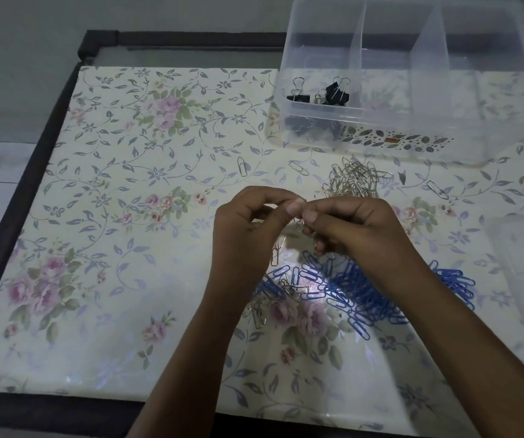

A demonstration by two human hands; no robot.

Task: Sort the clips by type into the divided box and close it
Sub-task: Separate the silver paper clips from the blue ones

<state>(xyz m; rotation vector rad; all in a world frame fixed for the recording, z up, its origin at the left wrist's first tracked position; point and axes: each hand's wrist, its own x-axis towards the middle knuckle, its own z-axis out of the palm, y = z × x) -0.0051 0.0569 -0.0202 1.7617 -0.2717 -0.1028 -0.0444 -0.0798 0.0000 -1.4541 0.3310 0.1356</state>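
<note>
Clear plastic divided box (507, 121) holds binder clips (333, 93) in its left compartment; silver clips (354, 181) and blue clips (358, 292) lie heaped on the worktop (128, 184). My left grip (254, 222) and right grip (349, 226) pinch a single clip (299, 221).

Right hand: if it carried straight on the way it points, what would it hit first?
Most likely the left hand: the right hand points toward it, and their fingertips meet, seemingly pinching a small silver clip between them.
</note>
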